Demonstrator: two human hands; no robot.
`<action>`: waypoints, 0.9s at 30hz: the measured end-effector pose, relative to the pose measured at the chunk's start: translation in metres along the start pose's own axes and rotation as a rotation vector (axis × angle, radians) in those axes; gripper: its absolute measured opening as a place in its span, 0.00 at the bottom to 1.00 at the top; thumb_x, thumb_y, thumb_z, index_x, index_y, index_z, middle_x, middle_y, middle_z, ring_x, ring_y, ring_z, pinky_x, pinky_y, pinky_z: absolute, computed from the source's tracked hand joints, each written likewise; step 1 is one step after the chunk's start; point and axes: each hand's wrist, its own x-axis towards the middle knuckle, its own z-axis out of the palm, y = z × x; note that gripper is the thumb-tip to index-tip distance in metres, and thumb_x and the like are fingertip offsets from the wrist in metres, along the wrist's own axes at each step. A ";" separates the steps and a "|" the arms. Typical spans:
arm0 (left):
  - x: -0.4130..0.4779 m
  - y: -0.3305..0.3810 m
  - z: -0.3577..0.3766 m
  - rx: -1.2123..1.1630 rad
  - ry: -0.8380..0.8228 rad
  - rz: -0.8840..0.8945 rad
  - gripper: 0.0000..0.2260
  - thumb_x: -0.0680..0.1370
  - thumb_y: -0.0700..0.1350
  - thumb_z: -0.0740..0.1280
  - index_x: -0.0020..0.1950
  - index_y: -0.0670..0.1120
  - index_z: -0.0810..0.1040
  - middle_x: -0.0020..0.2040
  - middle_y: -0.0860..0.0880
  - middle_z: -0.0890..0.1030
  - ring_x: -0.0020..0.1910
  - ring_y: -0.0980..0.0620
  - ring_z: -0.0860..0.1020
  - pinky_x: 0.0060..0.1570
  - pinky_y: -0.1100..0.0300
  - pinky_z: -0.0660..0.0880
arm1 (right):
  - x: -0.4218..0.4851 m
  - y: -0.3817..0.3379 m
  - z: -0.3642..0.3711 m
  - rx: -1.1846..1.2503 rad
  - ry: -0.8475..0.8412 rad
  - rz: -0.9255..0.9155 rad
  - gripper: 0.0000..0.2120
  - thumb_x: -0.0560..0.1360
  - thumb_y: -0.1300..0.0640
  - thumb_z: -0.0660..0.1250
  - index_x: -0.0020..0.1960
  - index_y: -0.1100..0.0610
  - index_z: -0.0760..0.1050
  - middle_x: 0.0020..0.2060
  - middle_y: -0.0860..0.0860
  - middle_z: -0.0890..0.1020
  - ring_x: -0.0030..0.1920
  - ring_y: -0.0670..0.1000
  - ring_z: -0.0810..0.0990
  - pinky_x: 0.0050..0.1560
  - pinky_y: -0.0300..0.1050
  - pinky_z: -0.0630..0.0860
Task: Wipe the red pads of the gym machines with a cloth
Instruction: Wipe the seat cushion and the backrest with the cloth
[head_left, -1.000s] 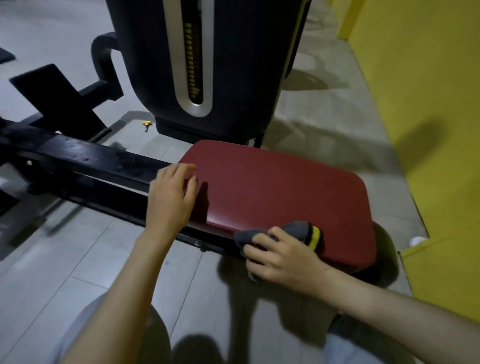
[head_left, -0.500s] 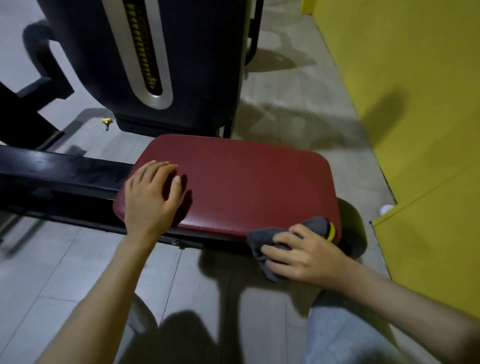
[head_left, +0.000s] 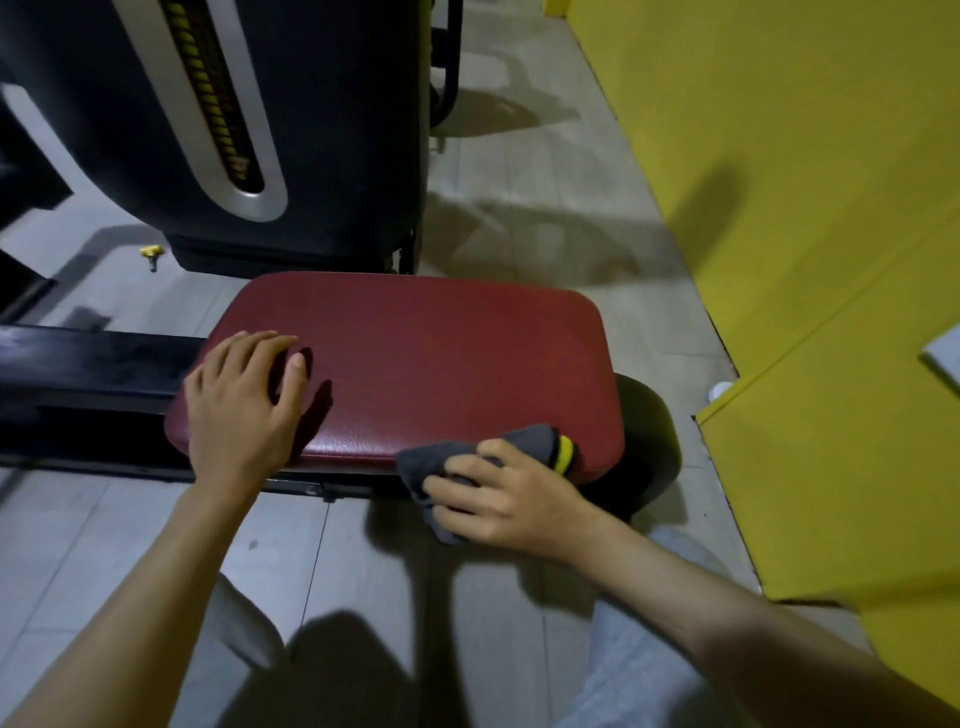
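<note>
Right hand (head_left: 506, 501) holds the grey cloth (head_left: 457, 457) bunched under curled fingers against the near edge of the red pad (head_left: 441, 364), close to its near right corner. Left hand (head_left: 241, 410) rests on the pad's near left corner, fingers spread and lightly bent, well apart from the cloth.

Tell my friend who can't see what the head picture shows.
The right hand holds a grey cloth against the near edge of a red pad, while the left hand rests on the pad's left end. A black machine stands behind, with a yellow wall on the right.
</note>
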 end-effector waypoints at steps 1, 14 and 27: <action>-0.001 0.000 0.000 -0.010 0.004 -0.006 0.19 0.84 0.58 0.54 0.65 0.50 0.78 0.66 0.50 0.78 0.71 0.47 0.69 0.66 0.46 0.64 | -0.020 0.005 -0.010 -0.027 -0.008 0.011 0.07 0.81 0.60 0.68 0.46 0.53 0.81 0.56 0.51 0.84 0.52 0.54 0.81 0.48 0.49 0.75; -0.003 0.006 -0.001 -0.058 0.053 -0.032 0.19 0.84 0.57 0.55 0.63 0.47 0.77 0.64 0.46 0.78 0.69 0.43 0.70 0.63 0.43 0.65 | -0.076 -0.048 -0.027 0.289 0.471 1.313 0.19 0.71 0.69 0.73 0.53 0.48 0.79 0.63 0.50 0.72 0.67 0.56 0.72 0.64 0.57 0.74; -0.001 0.000 0.007 -0.030 0.067 -0.022 0.16 0.82 0.56 0.58 0.63 0.49 0.76 0.63 0.47 0.77 0.67 0.41 0.71 0.60 0.43 0.66 | -0.021 0.018 -0.029 0.477 0.948 1.994 0.17 0.77 0.69 0.66 0.58 0.51 0.82 0.51 0.41 0.85 0.51 0.38 0.82 0.50 0.36 0.78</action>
